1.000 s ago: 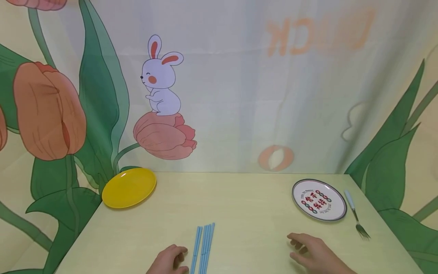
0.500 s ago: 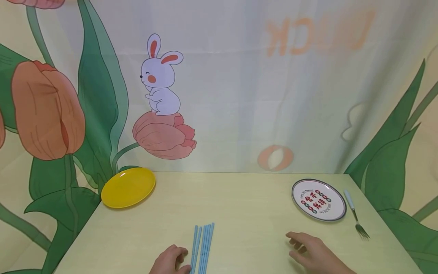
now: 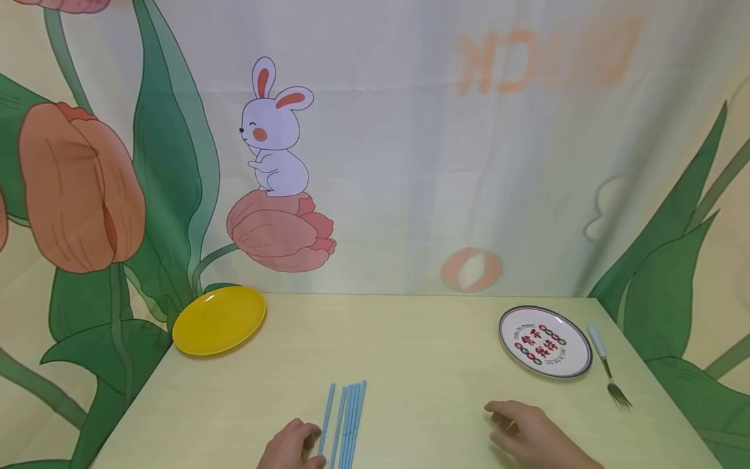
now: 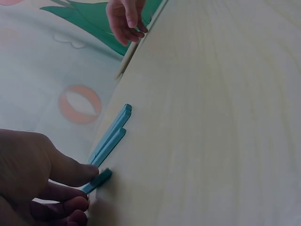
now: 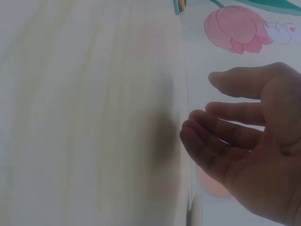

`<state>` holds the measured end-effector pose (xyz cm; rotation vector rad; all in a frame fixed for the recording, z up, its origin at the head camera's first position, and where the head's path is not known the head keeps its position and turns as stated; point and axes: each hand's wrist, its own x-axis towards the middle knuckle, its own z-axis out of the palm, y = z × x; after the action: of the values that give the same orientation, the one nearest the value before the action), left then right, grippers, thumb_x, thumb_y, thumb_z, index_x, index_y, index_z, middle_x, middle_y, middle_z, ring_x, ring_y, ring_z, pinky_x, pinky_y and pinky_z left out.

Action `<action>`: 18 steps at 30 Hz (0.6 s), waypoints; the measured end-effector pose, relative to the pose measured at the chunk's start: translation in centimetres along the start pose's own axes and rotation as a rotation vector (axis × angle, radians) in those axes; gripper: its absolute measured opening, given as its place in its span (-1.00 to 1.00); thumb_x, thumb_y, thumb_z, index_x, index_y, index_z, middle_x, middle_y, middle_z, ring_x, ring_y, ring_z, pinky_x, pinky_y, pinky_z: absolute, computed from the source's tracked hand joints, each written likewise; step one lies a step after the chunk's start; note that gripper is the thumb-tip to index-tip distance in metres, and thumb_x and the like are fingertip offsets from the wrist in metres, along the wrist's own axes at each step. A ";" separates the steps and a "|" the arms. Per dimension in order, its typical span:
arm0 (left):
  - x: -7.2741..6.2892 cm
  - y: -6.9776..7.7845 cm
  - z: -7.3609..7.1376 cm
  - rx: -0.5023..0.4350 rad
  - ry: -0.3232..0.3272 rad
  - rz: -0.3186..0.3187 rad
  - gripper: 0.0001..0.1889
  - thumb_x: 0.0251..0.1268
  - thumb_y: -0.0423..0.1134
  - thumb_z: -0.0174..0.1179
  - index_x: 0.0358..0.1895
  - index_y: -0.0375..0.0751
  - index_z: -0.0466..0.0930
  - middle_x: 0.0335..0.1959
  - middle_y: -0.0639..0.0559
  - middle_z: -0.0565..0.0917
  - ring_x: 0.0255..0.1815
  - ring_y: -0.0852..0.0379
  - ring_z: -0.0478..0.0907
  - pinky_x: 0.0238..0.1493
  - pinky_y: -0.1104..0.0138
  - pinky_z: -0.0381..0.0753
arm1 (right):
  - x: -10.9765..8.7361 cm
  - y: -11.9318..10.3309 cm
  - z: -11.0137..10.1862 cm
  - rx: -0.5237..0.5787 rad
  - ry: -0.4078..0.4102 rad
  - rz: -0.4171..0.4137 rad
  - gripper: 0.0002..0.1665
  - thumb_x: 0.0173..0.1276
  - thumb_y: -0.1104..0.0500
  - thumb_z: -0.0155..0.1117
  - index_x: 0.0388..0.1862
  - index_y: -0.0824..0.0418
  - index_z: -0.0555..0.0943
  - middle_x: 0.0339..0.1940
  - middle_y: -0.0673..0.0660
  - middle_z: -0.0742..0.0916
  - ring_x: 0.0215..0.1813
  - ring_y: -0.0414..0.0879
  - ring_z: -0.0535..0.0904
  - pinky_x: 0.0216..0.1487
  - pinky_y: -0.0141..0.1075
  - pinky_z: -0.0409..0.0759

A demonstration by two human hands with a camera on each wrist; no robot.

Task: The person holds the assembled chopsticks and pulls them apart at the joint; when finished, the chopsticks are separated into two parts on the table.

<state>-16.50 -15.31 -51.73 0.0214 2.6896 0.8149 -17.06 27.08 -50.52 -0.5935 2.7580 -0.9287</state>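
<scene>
My left hand (image 3: 288,446) pinches a light blue chopstick (image 3: 327,413) between thumb and fingers at the front of the table. In the left wrist view the end of this chopstick (image 4: 100,180) pokes out past the thumb. Just to its right lie several matching blue chopsticks (image 3: 354,413), side by side and pointing away from me; their near ends are cut off by the head view's edge. My right hand (image 3: 530,432) hovers over the table at the right, fingers relaxed and slightly bent, holding nothing.
A yellow plate (image 3: 219,322) sits at the table's back left corner. At the back right is a white plate (image 3: 562,326) with red lettering and a dark rim, a fork (image 3: 607,368) beside it. A printed curtain (image 3: 398,163) hangs behind the table (image 3: 422,352).
My left hand has slid the leftmost chopstick leftward, apart from the others, widening the gap. The right hand has shifted slightly left.
</scene>
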 end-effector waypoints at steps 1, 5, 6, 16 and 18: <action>-0.1 0.1 -0.1 0.006 -0.001 -0.013 -0.63 0.08 -0.18 0.42 -0.07 -0.29 0.64 -0.39 0.05 0.45 -0.36 0.11 0.36 -0.26 0.27 0.40 | 0.0 -0.1 0.1 -0.001 0.003 -0.001 -0.50 0.27 0.04 0.36 0.11 0.28 0.58 -0.12 -0.01 0.70 -0.18 -0.32 0.55 -0.15 -0.34 0.61; -0.2 0.3 -0.3 0.055 0.013 -0.018 -0.77 0.11 -0.26 0.35 -0.18 -0.27 0.67 -0.45 0.05 0.46 -0.40 0.12 0.36 -0.31 0.28 0.41 | 0.2 -0.4 0.4 -0.019 0.037 -0.038 -0.52 0.28 0.05 0.35 0.10 0.27 0.59 -0.10 -0.01 0.71 -0.14 -0.30 0.58 -0.12 -0.32 0.62; -0.2 0.3 -0.4 0.068 0.029 -0.004 -0.81 0.09 -0.29 0.34 -0.22 -0.27 0.67 -0.48 0.05 0.46 -0.42 0.13 0.36 -0.33 0.28 0.42 | 0.3 -0.4 0.4 -0.019 0.046 -0.054 -0.53 0.29 0.05 0.35 0.09 0.27 0.59 -0.09 -0.01 0.72 -0.14 -0.28 0.58 -0.11 -0.31 0.62; -0.3 0.3 -0.4 0.113 0.103 -0.002 -0.86 0.01 -0.44 0.27 -0.30 -0.30 0.69 -0.53 0.06 0.52 -0.48 0.15 0.40 -0.36 0.26 0.48 | 0.9 -1.5 0.9 0.000 0.080 -0.148 -0.61 0.33 0.11 0.31 0.06 0.29 0.61 -0.10 0.03 0.73 -0.12 -0.22 0.62 -0.10 -0.29 0.63; -0.3 0.2 -0.5 0.109 0.117 -0.010 -0.85 0.00 -0.45 0.26 -0.29 -0.31 0.69 -0.53 0.05 0.53 -0.47 0.15 0.42 -0.35 0.23 0.51 | 1.1 -1.7 1.0 0.005 0.078 -0.157 -0.62 0.34 0.10 0.30 0.06 0.27 0.61 -0.09 0.03 0.73 -0.11 -0.22 0.62 -0.10 -0.29 0.62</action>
<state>-16.33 -15.39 -51.13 -0.0141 2.8398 0.6854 -17.21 24.87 -50.30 -0.7999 2.8090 -1.0112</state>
